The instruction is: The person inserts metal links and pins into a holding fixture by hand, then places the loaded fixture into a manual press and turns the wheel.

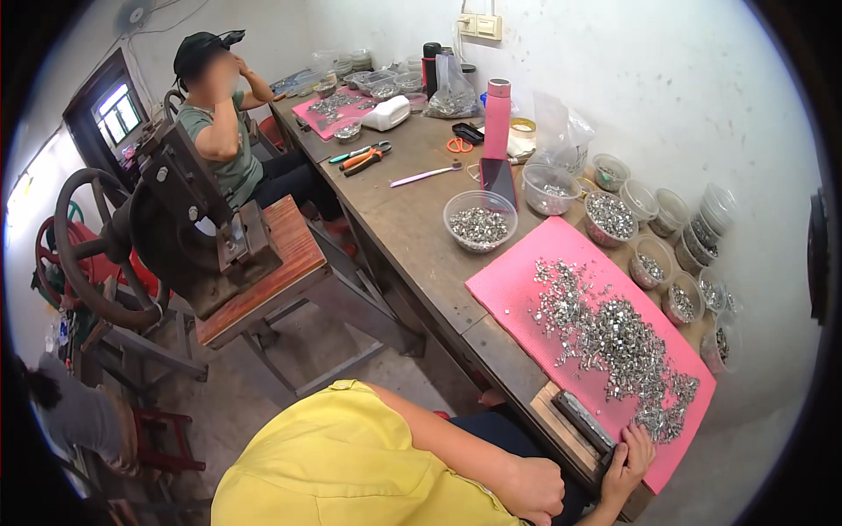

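Observation:
My left hand [531, 491] is closed in a fist at the lower edge, beside the table edge; whatever it may hold is hidden. My right hand [629, 460] rests on the corner of a pink foam mat [504, 272], its fingers apart and a little bent. The thumb lies by the near end of a dark metal bar [583, 421], which sits on a wooden block [553, 416] at the table edge. A heap of small shiny metal pieces [618, 346] is spread over the mat, reaching close to my right fingertips.
Clear plastic tubs of metal pieces [481, 226] line the mat's far side and the wall. A pink bottle [497, 118], a phone [498, 182], a toothbrush [427, 174] and pliers [367, 159] lie farther along. A hand press [175, 219] and a seated person [219, 131] are leftward.

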The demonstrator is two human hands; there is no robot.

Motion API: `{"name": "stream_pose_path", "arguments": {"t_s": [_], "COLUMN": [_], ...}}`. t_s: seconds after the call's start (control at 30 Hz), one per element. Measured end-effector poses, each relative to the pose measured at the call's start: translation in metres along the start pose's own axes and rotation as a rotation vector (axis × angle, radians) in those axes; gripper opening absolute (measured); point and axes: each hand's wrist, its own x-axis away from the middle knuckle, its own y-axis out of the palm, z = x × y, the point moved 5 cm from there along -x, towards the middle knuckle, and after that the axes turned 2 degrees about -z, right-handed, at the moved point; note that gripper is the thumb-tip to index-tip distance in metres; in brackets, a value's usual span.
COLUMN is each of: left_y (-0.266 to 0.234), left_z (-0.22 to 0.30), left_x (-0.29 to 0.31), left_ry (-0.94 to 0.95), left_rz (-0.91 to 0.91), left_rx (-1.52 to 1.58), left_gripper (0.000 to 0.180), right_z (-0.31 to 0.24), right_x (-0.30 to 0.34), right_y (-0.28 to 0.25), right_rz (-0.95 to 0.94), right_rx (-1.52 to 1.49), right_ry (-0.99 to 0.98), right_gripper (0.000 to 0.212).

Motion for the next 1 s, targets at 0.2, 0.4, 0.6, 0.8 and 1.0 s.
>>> {"name": "stream_pose_path", "arguments": {"t_s": [0.2, 0.4, 0.6, 0.8, 1.0], "left_y": [0.011, 0.017, 0.025, 0.039, 0.032], "left_z": [-0.012, -0.012, -0.020, -0.019, -0.016], "left_x": [0.000, 0.007, 0.010, 0.006, 0.010], "left_ry": [-0.079, -0.180, -0.259, -0.284, -0.268], "left_rz": [-0.103, -0.262, -0.462, -0.366, -0.460], "left_rx": [-0.024, -0.034, -0.058, -0.053, -0.015], "left_gripper": [0.048, 0.047, 0.051, 0.040, 0.051], "right_z": [0.002, -0.005, -0.006, -0.011, -0.013], "right_x": [-0.004, 0.001, -0.001, 0.000, 0.002], "right_y": [0.003, -0.006, 0.001, -0.005, -0.006], "right_rz": [0.000, -0.006, -0.013, 0.020, 0.009], "right_rx": [-0.020, -0.025, -0.025, 0.001, -0.004], "right_ry": [-0.005, 0.015, -0.010, -0.027, -0.008], "right_gripper": [0.027, 0.028, 0.028, 0.027, 0.028]}}
